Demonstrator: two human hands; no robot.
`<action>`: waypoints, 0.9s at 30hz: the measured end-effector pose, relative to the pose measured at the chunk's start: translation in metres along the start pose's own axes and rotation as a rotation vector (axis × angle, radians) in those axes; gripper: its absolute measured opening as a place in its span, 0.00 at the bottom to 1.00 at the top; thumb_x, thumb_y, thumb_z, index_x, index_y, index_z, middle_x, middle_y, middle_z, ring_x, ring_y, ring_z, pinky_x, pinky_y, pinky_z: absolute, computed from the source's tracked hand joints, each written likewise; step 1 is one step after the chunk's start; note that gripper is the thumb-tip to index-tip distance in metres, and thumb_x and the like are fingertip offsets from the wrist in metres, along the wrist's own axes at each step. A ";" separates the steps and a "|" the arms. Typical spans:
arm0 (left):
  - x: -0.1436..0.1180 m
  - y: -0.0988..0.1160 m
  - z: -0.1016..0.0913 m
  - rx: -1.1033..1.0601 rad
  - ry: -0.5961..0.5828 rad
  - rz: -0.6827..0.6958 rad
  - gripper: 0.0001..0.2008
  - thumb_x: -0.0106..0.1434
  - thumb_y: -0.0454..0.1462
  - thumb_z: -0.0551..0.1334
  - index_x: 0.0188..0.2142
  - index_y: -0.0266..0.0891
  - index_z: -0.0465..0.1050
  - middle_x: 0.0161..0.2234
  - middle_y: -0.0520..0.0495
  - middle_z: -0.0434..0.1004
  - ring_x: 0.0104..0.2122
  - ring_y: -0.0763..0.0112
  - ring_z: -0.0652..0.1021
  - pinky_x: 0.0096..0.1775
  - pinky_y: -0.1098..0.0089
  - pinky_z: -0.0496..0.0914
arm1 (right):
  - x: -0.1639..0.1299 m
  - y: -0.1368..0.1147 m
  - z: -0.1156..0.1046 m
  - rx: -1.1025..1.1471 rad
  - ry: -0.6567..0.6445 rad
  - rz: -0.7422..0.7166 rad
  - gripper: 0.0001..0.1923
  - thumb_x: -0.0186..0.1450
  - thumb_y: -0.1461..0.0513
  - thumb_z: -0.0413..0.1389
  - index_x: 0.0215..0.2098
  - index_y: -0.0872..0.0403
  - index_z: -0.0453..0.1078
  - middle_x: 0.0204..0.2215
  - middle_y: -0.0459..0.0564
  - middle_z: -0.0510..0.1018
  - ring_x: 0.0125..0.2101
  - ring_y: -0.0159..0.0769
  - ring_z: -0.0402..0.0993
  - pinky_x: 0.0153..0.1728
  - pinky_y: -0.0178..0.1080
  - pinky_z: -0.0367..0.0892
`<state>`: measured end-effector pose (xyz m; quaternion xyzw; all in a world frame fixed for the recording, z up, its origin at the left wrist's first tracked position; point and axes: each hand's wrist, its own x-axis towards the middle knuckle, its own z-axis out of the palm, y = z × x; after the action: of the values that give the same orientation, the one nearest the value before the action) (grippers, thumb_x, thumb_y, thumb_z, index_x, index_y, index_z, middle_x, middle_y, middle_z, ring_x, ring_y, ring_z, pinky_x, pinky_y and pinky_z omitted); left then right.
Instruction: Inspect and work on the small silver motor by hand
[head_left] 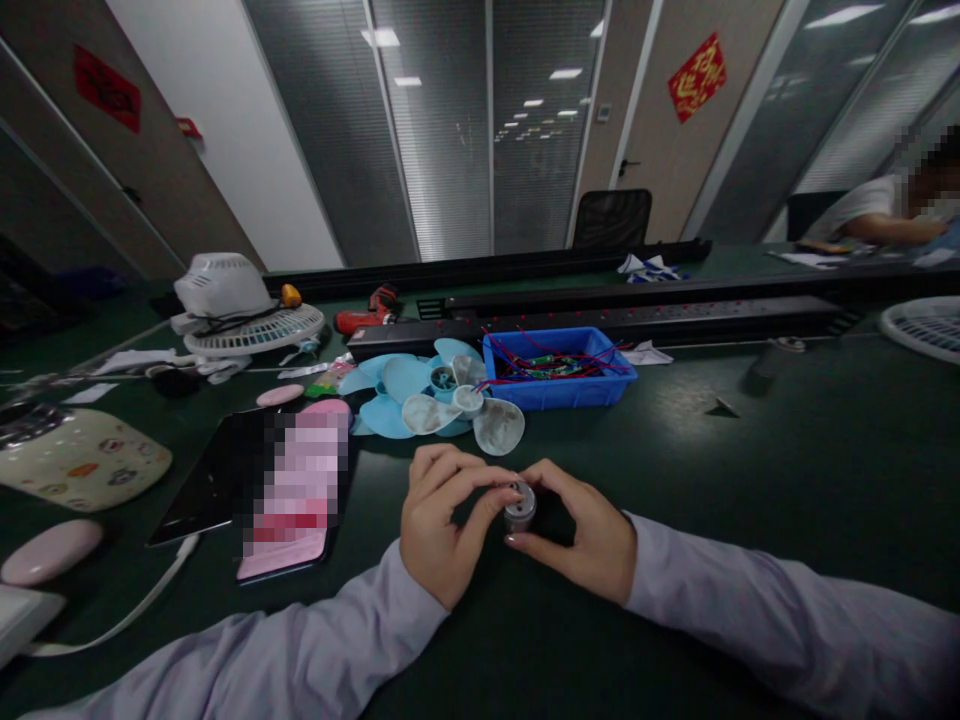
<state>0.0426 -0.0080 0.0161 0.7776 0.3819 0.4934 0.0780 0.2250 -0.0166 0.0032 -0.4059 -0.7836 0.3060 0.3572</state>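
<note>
A small metal motor [520, 510], a short silver cylinder with holes in its top face, stands between my two hands over the green table. My left hand [450, 520] is closed, its thumb lying on the motor's top and its index finger reaching the far edge. From the other side, my right hand [585, 530] curls thumb and fingers around the motor. Whether the motor's base touches the table cannot be made out. Just beyond my hands lie light blue and greyish fan blades [429, 400], piled together.
A blue bin [559, 385] holds circuit boards and red and blue wires. To the left are a phone [300, 490], a black tablet [217, 470] and a white fan [225, 300]. An orange power drill [369, 312] lies by long black bars [637, 318]. Another person [870, 215] sits far right.
</note>
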 end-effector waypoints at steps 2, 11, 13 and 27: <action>0.001 0.000 0.002 -0.006 -0.027 0.001 0.07 0.60 0.32 0.63 0.35 0.44 0.77 0.30 0.50 0.77 0.37 0.64 0.70 0.41 0.63 0.66 | 0.000 0.001 0.000 -0.002 0.001 -0.002 0.16 0.56 0.63 0.63 0.41 0.53 0.64 0.35 0.48 0.73 0.36 0.38 0.71 0.38 0.41 0.67; 0.000 -0.001 -0.001 -0.003 -0.107 0.017 0.09 0.62 0.32 0.61 0.39 0.45 0.77 0.32 0.48 0.76 0.38 0.64 0.68 0.41 0.63 0.66 | -0.001 -0.001 0.000 0.002 0.004 -0.001 0.16 0.56 0.63 0.63 0.41 0.53 0.65 0.35 0.48 0.74 0.37 0.38 0.71 0.39 0.42 0.67; -0.001 -0.001 -0.001 0.001 -0.109 0.020 0.10 0.62 0.32 0.61 0.41 0.46 0.77 0.32 0.48 0.75 0.39 0.64 0.68 0.41 0.63 0.66 | -0.001 -0.001 0.000 0.001 0.006 0.000 0.17 0.56 0.63 0.63 0.42 0.53 0.65 0.36 0.48 0.74 0.37 0.38 0.71 0.39 0.42 0.67; -0.003 -0.002 -0.003 0.033 -0.086 0.051 0.09 0.60 0.33 0.64 0.40 0.43 0.78 0.33 0.47 0.74 0.38 0.63 0.68 0.40 0.64 0.66 | 0.000 -0.001 -0.001 0.019 -0.010 -0.003 0.16 0.56 0.64 0.62 0.41 0.54 0.64 0.36 0.48 0.74 0.38 0.37 0.71 0.40 0.42 0.67</action>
<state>0.0390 -0.0092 0.0148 0.8087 0.3661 0.4551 0.0690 0.2251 -0.0167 0.0051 -0.3998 -0.7829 0.3149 0.3577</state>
